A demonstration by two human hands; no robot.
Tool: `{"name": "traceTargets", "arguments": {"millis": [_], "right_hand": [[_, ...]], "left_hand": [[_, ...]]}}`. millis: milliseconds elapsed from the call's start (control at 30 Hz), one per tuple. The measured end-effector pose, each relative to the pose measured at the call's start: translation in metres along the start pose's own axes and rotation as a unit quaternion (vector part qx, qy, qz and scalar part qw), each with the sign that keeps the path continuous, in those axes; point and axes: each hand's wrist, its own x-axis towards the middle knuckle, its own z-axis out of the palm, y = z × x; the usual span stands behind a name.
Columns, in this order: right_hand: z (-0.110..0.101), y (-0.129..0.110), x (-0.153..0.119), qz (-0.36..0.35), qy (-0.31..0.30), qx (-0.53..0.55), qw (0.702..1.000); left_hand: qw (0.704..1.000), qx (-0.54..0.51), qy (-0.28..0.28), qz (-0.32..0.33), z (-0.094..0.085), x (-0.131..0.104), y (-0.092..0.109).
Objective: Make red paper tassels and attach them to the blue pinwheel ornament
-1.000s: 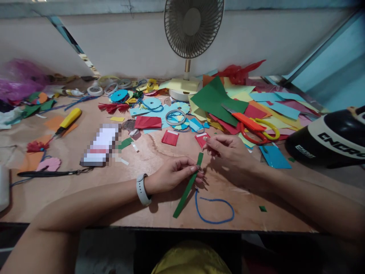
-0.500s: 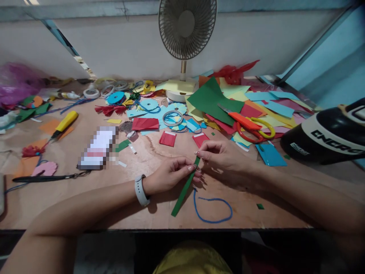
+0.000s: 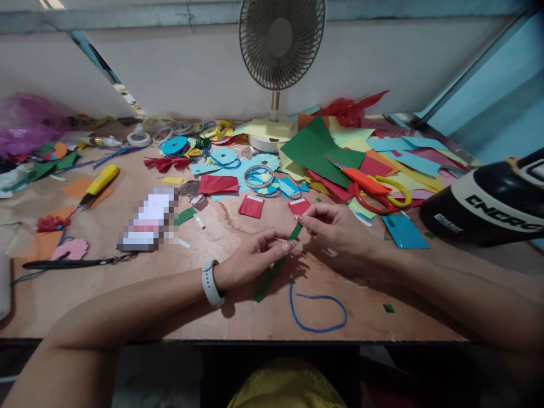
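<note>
Between my hands runs a narrow green paper strip [image 3: 269, 280], slanting from upper right to lower left above the table. My left hand [image 3: 266, 253] pinches it around its middle, thumb on top. At the strip's upper end, my right hand [image 3: 325, 226] grips it between thumb and fingertips. Just below the hands a blue cord [image 3: 318, 330] lies in an open loop on the wood. Beyond my fingers are two small red paper pieces [image 3: 251, 207] with white strips along their top edges.
Orange-handled scissors [image 3: 369, 184] rest on scattered coloured paper [image 3: 323, 150] at the right, near a black bottle [image 3: 480, 204]. A phone [image 3: 148, 218] and a yellow-handled cutter [image 3: 100, 184] lie to the left. A fan [image 3: 280, 39] stands at the back.
The strip's lower end has lifted and swung slightly. My left fingers have shifted a little along it, and my right hand has moved slightly right and up.
</note>
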Motion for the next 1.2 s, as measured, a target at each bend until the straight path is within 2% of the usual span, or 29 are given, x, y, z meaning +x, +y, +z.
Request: {"name": "traceTargets", "arguments": {"millis": [133,267,333,500,633,767,933,1067,1200], "right_hand": [[0.009,-0.005,-0.009,0.002,-0.02,0.017,1.0],[0.015,-0.011,-0.016,-0.016,-0.036,-0.014,0.999],[0.016,-0.014,-0.018,-0.015,-0.038,-0.016,0.999],[0.015,-0.016,-0.017,0.04,-0.057,0.095,0.993],[0.014,-0.012,-0.015,0.057,-0.066,0.09,0.992],[0.019,-0.007,-0.017,-0.047,-0.124,-0.04,0.99],[0.022,-0.002,-0.021,-0.2,-0.074,-0.151,0.965],[0.017,-0.002,-0.022,-0.323,-0.029,-0.263,0.909],[0.011,-0.003,-0.022,-0.433,0.021,-0.371,0.821]], "left_hand": [[1.0,0.01,0.012,-0.001,0.001,0.002,-0.001],[0.991,0.111,0.024,0.069,-0.003,0.006,-0.002],[0.986,0.142,0.028,0.083,-0.005,0.007,-0.002],[0.987,0.114,0.071,0.093,-0.006,0.005,0.0],[0.981,0.074,0.116,0.137,-0.005,0.005,0.003],[0.978,0.067,0.11,0.163,-0.005,0.006,0.002],[0.993,-0.016,0.061,0.095,-0.007,0.005,-0.001],[0.995,-0.07,0.046,0.061,-0.006,0.005,0.002],[0.995,-0.051,0.065,0.054,-0.008,0.006,0.006]]}}
